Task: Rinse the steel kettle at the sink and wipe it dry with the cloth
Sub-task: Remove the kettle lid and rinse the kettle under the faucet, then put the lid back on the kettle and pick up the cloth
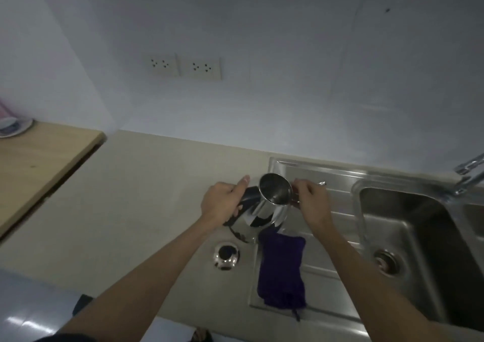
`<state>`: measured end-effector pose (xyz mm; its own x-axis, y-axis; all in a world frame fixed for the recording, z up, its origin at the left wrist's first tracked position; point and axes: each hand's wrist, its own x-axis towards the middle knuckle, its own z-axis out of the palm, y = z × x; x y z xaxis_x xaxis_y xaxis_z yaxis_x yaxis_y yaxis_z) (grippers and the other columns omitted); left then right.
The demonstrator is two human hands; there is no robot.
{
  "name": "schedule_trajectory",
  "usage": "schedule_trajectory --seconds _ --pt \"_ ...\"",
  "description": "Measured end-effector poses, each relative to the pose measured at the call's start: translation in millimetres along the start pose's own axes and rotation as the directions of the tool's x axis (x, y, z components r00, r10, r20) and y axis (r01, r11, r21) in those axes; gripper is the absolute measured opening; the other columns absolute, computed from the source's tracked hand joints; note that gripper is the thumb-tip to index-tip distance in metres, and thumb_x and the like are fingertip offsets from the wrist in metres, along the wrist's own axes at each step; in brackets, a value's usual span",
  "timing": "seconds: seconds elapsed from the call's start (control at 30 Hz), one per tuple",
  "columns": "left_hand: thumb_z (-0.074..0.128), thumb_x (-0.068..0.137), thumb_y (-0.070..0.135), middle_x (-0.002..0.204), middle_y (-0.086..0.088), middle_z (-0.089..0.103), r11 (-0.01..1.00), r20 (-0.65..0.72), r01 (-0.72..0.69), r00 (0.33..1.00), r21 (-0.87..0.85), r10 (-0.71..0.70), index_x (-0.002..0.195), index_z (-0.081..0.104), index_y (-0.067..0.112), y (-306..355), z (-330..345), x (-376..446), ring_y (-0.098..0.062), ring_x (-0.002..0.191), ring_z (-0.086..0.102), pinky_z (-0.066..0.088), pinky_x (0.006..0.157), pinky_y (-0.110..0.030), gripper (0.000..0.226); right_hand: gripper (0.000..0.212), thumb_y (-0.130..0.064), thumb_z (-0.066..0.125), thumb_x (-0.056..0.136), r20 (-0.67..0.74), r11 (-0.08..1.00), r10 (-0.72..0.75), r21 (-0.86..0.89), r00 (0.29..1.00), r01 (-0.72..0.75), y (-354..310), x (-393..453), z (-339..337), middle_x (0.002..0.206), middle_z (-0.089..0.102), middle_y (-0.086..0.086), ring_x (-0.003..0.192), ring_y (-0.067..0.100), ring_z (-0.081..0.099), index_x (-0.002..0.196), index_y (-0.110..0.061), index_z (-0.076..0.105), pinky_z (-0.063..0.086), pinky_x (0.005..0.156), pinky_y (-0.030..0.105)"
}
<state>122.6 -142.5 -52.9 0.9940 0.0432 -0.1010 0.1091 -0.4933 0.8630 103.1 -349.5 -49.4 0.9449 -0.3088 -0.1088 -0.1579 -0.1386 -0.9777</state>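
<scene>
Left hand (220, 205) grips steel kettle (269, 205) handle, right hand (311, 200) pinches rim at frame centre; w/ polished steel, could slip & drop.

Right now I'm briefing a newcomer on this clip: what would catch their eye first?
The shiny steel kettle, lid off, held over the counter's edge by both hands. Next the purple cloth lying on the drainboard, with the kettle's lid beside it on the counter.

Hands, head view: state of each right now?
Left hand: grips the kettle by its black handle.
Right hand: fingers curled at the kettle's rim, pinching it.
</scene>
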Motion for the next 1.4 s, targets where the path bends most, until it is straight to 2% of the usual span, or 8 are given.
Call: schedule_trajectory --seconds 0.2,0.47,0.67,0.77,0.9,1.07,1.2,1.4 --pt "0.049 0.085 0.069 0.04 0.001 0.06 0.998 0.184 0.051 0.982 -0.043 -0.042 0.037 0.06 0.022 -42.6 -68.3 44.9 -0.011 0.038 0.056 0.045 0.047 -0.016 0.068 0.041 -0.031 0.049 0.089 -0.074 0.995 -0.005 -0.098 0.997 -0.003 -12.0 -11.7 83.8 0.077 0.064 0.03 0.064 0.023 0.055 0.075 0.006 0.063 0.055 0.074 0.056" --pt "0.044 0.095 0.056 0.041 0.005 0.061 0.993 0.332 0.116 0.936 0.025 -0.118 0.059 0.067 0.012 -91.5 -105.5 83.4 -0.003 0.036 0.055 0.032 0.031 -0.009 0.061 0.042 -0.028 0.05 0.093 -0.146 0.957 0.03 -0.282 0.989 -0.071 -6.9 -16.6 143.0 0.061 0.059 0.017 0.054 0.014 0.046 0.066 0.001 0.062 0.037 0.049 0.019" --pt "0.041 0.093 0.063 0.044 0.002 0.063 0.993 0.395 0.102 0.911 0.064 -0.119 0.057 0.066 0.015 -104.3 -112.8 100.5 -0.006 0.036 0.054 0.033 0.036 -0.017 0.064 0.03 -0.021 0.051 0.093 -0.133 0.926 -0.013 -0.376 0.991 -0.038 -4.7 -11.7 154.2 0.077 0.072 0.018 0.064 0.023 0.063 0.084 -0.003 0.073 0.046 0.057 0.02" --pt "0.038 0.095 0.06 0.043 0.003 0.061 0.995 0.358 0.041 0.931 0.089 -0.07 0.051 0.061 0.018 -105.7 -112.5 101.6 -0.005 0.035 0.053 0.036 0.037 -0.017 0.066 0.027 -0.004 0.053 0.091 -0.072 0.922 -0.069 -0.385 0.995 0.036 3.8 -15.7 154.4 0.097 0.075 0.007 0.085 0.015 0.069 0.111 -0.009 0.069 0.055 0.079 0.022" --pt "0.032 0.1 0.052 0.057 0.0 0.058 0.985 0.191 -0.032 0.982 0.169 -0.001 0.059 0.053 0.013 -104.3 -105.9 90.1 -0.018 0.059 0.057 0.042 0.063 -0.029 0.061 0.046 0.008 0.053 0.084 0.06 0.882 -0.166 -0.437 0.984 0.175 40.1 -41.1 140.4 0.112 0.06 -0.005 0.102 0.008 0.059 0.123 -0.015 0.053 0.05 0.088 0.018" --pt "0.039 0.101 0.039 0.115 -0.005 0.059 0.975 -0.032 -0.093 0.994 0.2 0.102 0.112 0.057 0.012 -107.8 -91.6 62.3 -0.03 0.114 0.048 0.033 0.097 -0.043 0.034 0.042 -0.018 0.067 0.082 0.5 0.613 -0.065 -0.663 0.864 0.43 107.6 -68.0 116.6 0.121 0.061 -0.003 0.111 0.017 0.056 0.121 -0.025 0.055 0.043 0.093 0.02" --pt "0.044 0.102 0.029 0.139 -0.01 0.051 0.966 -0.038 -0.162 0.984 0.201 0.173 0.135 0.048 0.006 -106.4 -85.8 42.2 -0.029 0.133 0.039 0.03 0.113 -0.044 0.041 0.05 -0.034 0.076 0.076 0.486 0.667 0.048 -0.666 0.873 0.334 126.6 -68.8 122.9 0.125 0.065 -0.007 0.116 0.013 0.054 0.123 -0.024 0.062 0.032 0.089 0.006" --pt "0.035 0.103 0.038 0.163 -0.001 0.018 0.993 -0.012 -0.022 1.0 0.119 0.023 0.152 0.027 0.015 -99.6 -75.6 30.5 -0.02 0.151 0.005 0.007 0.123 -0.044 0.055 0.035 -0.03 0.067 0.083 0.446 0.754 0.031 -0.598 0.894 0.272 132.4 -68.2 129.5 0.109 0.067 -0.006 0.098 0.012 0.06 0.117 -0.031 0.061 0.038 0.075 0.013"
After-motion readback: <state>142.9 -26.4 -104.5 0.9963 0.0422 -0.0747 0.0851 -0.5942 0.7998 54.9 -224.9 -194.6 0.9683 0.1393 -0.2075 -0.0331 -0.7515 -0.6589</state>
